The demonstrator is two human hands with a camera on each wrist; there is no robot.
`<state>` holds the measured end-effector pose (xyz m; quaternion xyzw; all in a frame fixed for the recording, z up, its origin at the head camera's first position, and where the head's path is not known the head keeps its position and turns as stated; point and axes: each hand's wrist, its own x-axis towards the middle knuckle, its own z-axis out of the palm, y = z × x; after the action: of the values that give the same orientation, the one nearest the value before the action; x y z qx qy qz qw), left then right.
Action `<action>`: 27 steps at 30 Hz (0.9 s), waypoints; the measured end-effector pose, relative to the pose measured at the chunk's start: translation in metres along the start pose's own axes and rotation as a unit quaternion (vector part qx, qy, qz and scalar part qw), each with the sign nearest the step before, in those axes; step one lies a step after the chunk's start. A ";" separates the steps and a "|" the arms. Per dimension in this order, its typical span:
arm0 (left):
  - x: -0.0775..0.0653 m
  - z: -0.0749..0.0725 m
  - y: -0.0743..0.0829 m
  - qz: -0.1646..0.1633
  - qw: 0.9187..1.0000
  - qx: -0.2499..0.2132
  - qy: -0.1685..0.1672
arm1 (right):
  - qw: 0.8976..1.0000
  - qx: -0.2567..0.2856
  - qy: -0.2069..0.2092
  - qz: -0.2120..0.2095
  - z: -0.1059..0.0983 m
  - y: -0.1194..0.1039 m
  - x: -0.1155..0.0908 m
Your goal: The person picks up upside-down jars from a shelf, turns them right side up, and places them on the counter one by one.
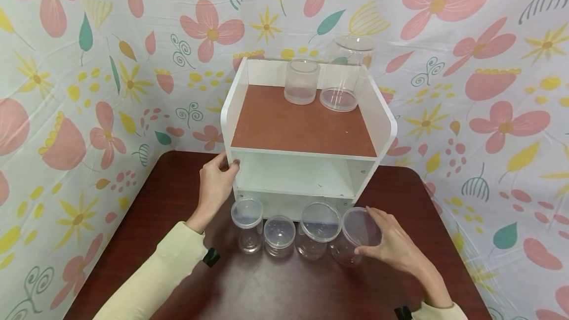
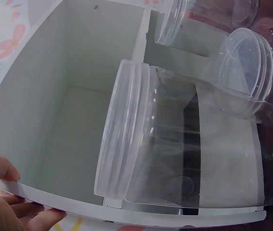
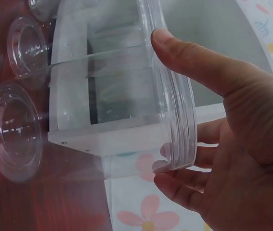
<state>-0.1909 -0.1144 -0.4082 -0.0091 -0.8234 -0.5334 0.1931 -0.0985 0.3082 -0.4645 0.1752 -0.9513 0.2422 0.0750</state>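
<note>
With the thumb inside and the fingers outside, my left hand (image 1: 214, 181) pinches the front edge of the left side panel of a white shelf unit (image 1: 293, 174). My right hand (image 1: 395, 241) grips the lidded rim of the rightmost clear plastic jar (image 1: 355, 228), thumb on the near side and fingers round the far side. That jar stands on the table in a row with a tall narrow jar (image 1: 247, 214), a short jar (image 1: 279, 236) and a wide jar (image 1: 320, 223), all clear and lidded. The right wrist view shows the fingertips on the ridged lid (image 3: 182, 125).
On the shelf unit's brown top (image 1: 298, 132) stand a small clear jar (image 1: 302, 83) and a taller clear jar (image 1: 340, 83), towards the back right. The dark red wooden table (image 1: 258, 290) carries everything. A flower-patterned cloth (image 1: 502, 112) hangs behind and at both sides.
</note>
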 end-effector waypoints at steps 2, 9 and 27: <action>0.000 0.000 0.000 0.000 1.000 -0.001 0.000 | 1.000 -0.003 0.004 -0.003 0.001 0.000 0.000; 0.001 -0.001 0.001 -0.003 1.000 0.003 0.003 | 1.000 0.003 0.009 -0.007 0.002 0.001 0.000; 0.001 -0.001 0.000 0.000 1.000 0.003 0.004 | 0.985 0.095 0.132 0.050 -0.059 -0.022 0.015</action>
<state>-0.1914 -0.1151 -0.4072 -0.0069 -0.8244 -0.5307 0.1965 -0.1003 0.3147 -0.3998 0.1000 -0.9134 0.3557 0.1707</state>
